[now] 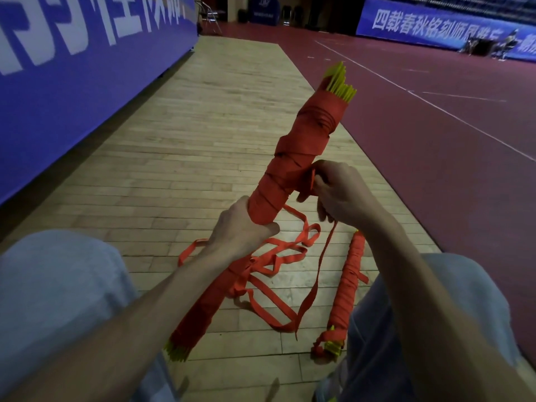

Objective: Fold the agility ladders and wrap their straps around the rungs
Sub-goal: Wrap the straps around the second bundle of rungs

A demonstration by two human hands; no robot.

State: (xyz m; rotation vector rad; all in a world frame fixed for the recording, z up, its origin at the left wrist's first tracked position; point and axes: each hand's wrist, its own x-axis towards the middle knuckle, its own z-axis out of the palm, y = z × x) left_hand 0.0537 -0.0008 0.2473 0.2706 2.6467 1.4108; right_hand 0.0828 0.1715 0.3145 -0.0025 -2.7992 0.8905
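Wrapping looks well along in the head view. The left hand (243,227) grips the ladder bundle (293,158) round its middle, fingers curled tight, holding it slanted above the wooden floor (203,126). At the bundle's right side the right hand (339,195) pinches the red strap (278,324), whose slack lies looped beneath the bundle. Just right of the bundle's lower end lies a second ladder (348,285), already bound. Left to do: winding in that slack. The right fingers' pinch is partly hidden, probably thumb against forefinger; the left forearm covers part of the bundle.
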